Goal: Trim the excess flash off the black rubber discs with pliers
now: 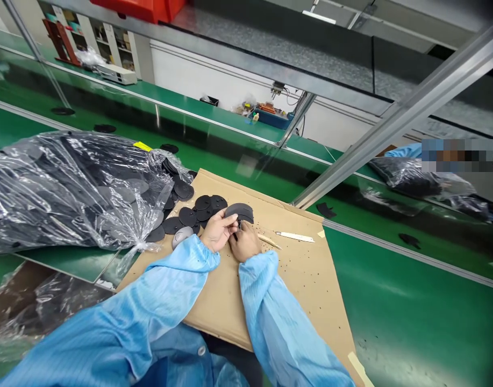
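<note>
My left hand pinches a thin black curved piece by its near left side, above the cardboard sheet. Close beside it, my right hand is closed with its fingertips at the near edge of the same piece. What those fingertips hold, if anything, is hidden. To the left of my hands lie several black discs with small holes, some overlapping, and one greyer disc. A slim pale wooden stick and a white-handled craft knife rest on the cardboard, right of my right hand.
A large clear plastic bag full of black discs bulges at the left. Small dark crumbs dot the cardboard. A metal post slants up at the right from the green table. Overhead runs a shelf with a red bin.
</note>
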`<state>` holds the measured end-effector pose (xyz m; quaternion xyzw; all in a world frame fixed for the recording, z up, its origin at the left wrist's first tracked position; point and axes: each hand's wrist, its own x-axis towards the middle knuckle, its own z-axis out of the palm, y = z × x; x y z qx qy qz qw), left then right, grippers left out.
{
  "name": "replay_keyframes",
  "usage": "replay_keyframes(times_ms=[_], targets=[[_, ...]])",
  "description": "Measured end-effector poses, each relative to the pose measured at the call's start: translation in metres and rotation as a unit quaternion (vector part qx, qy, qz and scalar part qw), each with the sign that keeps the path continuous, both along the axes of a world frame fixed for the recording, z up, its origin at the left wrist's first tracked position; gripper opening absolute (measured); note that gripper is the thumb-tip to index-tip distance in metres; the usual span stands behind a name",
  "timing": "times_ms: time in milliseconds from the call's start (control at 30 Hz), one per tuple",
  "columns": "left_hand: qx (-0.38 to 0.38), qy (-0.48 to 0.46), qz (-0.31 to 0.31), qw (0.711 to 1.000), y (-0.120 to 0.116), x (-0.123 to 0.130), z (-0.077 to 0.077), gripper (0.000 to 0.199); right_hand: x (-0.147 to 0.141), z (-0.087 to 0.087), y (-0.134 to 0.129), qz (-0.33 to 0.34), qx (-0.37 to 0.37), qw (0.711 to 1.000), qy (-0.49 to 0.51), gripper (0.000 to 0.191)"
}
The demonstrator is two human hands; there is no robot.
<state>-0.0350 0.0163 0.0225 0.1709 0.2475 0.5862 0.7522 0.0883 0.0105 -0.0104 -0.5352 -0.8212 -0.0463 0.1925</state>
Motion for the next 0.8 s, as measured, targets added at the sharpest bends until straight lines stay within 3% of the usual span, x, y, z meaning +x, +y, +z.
replay_keyframes(times_ms=[100, 267, 367, 433, 500, 567, 667, 733, 800], targets=[[-0.007, -0.010, 0.004, 1.000, 0.001, 0.001, -0.002, 0.021, 0.005, -0.005, 0.000, 0.021, -0.001, 1.000, 0.004, 0.028], [0.004, -0.012, 0.022, 1.000, 0.001, 0.005, -0.004, 0.029, 0.020, -0.003, -0.008, 0.048, -0.010, 0.995, 0.088, 0.035], [0.020, 0.016, 0.035, 0.999, 0.002, 0.005, -0.004, 0.032, 0.025, 0.002, -0.010, 0.011, 0.004, 0.981, 0.191, 0.028], [0.035, 0.046, 0.056, 0.997, 0.003, 0.004, -0.005, 0.033, 0.029, 0.006, -0.009, -0.044, 0.005, 0.955, 0.293, 0.023], [0.046, 0.086, 0.084, 0.992, 0.004, 0.003, -0.007, 0.033, 0.033, 0.010, -0.007, -0.099, -0.035, 0.897, 0.430, 0.021], [0.042, 0.125, 0.092, 0.987, 0.005, 0.003, -0.009, 0.034, 0.036, 0.014, -0.004, -0.124, -0.118, 0.801, 0.573, 0.022], [0.044, 0.165, 0.044, 0.984, 0.003, 0.005, -0.011, 0.037, 0.039, 0.020, -0.002, -0.106, -0.262, 0.650, 0.706, 0.023], [0.076, 0.181, 0.012, 0.980, 0.000, 0.008, -0.012, 0.042, 0.039, 0.024, -0.003, -0.096, -0.321, 0.589, 0.735, 0.023], [0.107, 0.200, 0.006, 0.974, -0.003, 0.010, -0.013, 0.047, 0.039, 0.026, -0.004, -0.088, -0.345, 0.563, 0.746, 0.022]])
